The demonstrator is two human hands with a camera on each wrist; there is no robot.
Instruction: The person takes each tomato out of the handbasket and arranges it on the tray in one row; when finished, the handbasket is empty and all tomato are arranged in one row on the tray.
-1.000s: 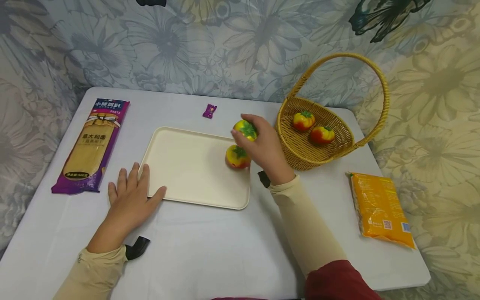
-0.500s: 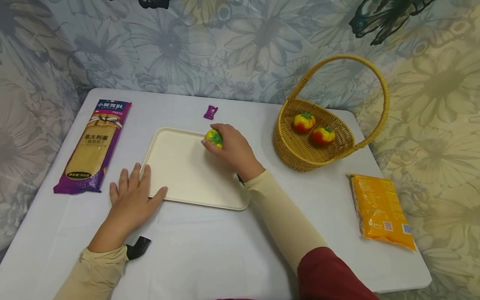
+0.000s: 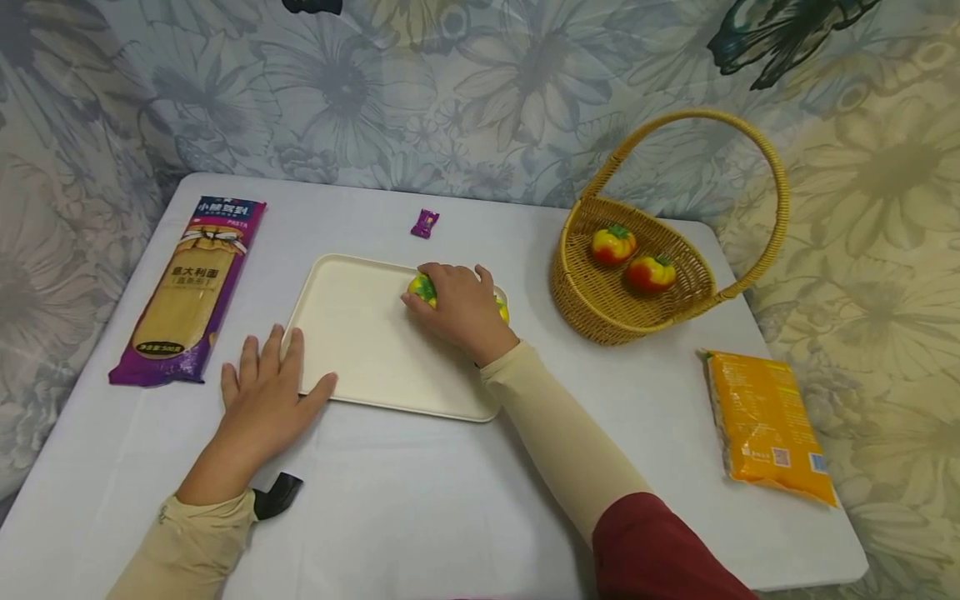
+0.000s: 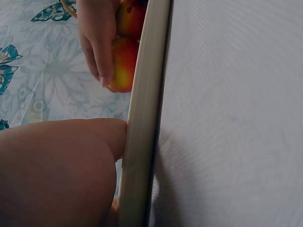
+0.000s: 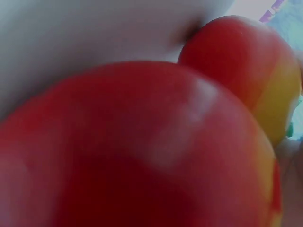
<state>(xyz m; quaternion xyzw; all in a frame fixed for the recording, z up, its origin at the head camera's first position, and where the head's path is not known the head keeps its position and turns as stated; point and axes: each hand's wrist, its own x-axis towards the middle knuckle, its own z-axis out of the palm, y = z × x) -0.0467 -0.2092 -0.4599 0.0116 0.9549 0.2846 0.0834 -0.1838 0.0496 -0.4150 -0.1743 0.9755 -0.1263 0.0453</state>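
In the head view, my right hand [image 3: 465,308] has thumb and fingers round a red-and-yellow tomato [image 3: 422,288] with a green top, at the far side of the cream tray [image 3: 360,350]. A second tomato [image 3: 502,310] shows partly behind that hand. The right wrist view has this one large in front [image 5: 156,146], with the gripped tomato [image 5: 241,71] beyond. My left hand [image 3: 266,404] lies with spread fingers at the tray's near left corner, its thumb touching the edge. The left wrist view shows the right hand's fingers [image 4: 100,47] against the tomato [image 4: 125,66].
A wicker basket [image 3: 592,321] with a tall handle holds two more tomatoes [image 3: 613,245] on the right. An orange packet [image 3: 772,425] lies at the right edge, a pasta pack [image 3: 187,292] at the left. A small purple wrapped sweet [image 3: 424,223] lies behind the tray.
My right hand has carried the tomato leftward from near the basket to the tray's far side, then lowered it slightly. The left hand has stayed put.
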